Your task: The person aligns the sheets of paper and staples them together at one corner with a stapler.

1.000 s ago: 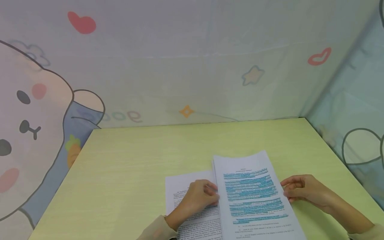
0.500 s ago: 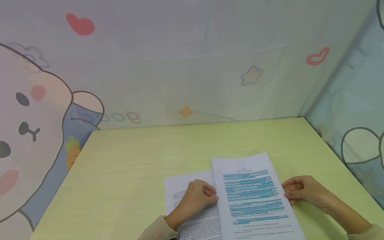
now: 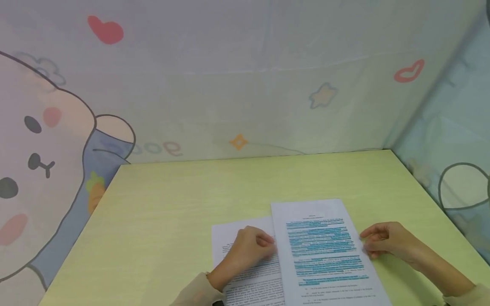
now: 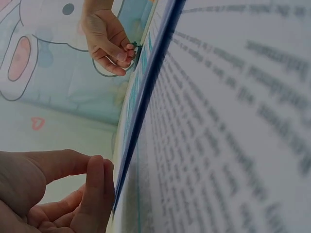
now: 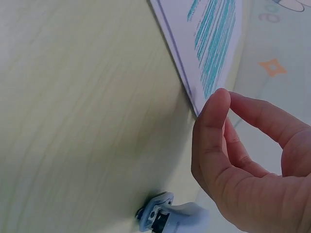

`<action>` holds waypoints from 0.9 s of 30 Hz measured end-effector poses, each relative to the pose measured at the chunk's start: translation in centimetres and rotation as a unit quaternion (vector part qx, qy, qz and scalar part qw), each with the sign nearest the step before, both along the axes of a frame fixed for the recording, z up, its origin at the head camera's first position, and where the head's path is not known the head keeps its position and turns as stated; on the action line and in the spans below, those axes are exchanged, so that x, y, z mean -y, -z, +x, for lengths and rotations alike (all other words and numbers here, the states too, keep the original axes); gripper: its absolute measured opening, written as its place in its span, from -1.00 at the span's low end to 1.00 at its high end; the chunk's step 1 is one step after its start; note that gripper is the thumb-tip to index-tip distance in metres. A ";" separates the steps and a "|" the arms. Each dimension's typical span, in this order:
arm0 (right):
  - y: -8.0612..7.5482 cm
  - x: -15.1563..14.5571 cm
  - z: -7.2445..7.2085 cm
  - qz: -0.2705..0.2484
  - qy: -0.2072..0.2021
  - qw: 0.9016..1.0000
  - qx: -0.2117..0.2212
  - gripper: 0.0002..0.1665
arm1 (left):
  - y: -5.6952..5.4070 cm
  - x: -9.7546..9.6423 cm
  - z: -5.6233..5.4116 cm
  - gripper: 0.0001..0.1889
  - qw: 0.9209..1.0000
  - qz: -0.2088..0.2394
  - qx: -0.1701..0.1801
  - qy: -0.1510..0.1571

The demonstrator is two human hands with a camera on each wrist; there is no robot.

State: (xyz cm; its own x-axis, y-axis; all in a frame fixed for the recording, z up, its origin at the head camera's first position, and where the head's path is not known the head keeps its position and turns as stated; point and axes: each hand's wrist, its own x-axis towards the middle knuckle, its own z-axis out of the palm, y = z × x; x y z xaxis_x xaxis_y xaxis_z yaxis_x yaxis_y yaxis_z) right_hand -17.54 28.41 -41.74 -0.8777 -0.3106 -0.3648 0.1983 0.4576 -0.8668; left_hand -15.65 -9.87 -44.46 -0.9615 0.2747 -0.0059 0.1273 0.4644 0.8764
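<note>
Yellow-green tabletop (image 3: pixel 172 204) bears a highlighted paper stack (image 3: pixel 325 250) between left hand (image 3: pixel 249 248) and right hand (image 3: pixel 394 244), fingertips drawn together at its edges, any grip impossible to tell, a printed page (image 3: pixel 254 284) below the left

A white stack of papers (image 3: pixel 329 250), its printed lines largely marked in blue, lies face up at the near right, far end slanting leftward. The left hand (image 3: pixel 250 246) has its fingertips at the left edge, the right hand (image 3: pixel 396 242) at the right. The stack overlaps printed pages (image 3: pixel 260 282), black on white, lying on its left.
</note>
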 end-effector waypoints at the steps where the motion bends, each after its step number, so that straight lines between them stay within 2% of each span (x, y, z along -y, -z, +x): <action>1: -0.1 0.1 0.0 0.000 -0.002 1.000 -0.003 -0.55 | -0.1 0.1 0.0 -0.93 1.000 0.002 0.001 -0.001; 7: -0.5 1.1 -0.2 0.001 -0.015 1.000 -0.016 -0.57 | -0.4 1.2 -0.2 -0.90 1.000 0.015 0.002 -0.002; 14: -1.3 3.2 -0.8 -0.007 -0.036 0.999 -0.027 -0.60 | -0.9 3.3 -0.4 -0.85 1.000 0.022 -0.005 -0.006; 19: -1.6 5.1 -1.4 -0.014 -0.050 0.998 -0.028 -0.67 | -1.4 5.0 -0.6 -0.89 0.999 0.000 -0.011 -0.033; 27: -1.6 8.2 -1.9 -0.012 -0.061 0.997 -0.039 -0.72 | -1.7 7.2 -0.7 -0.91 0.996 -0.027 -0.009 -0.080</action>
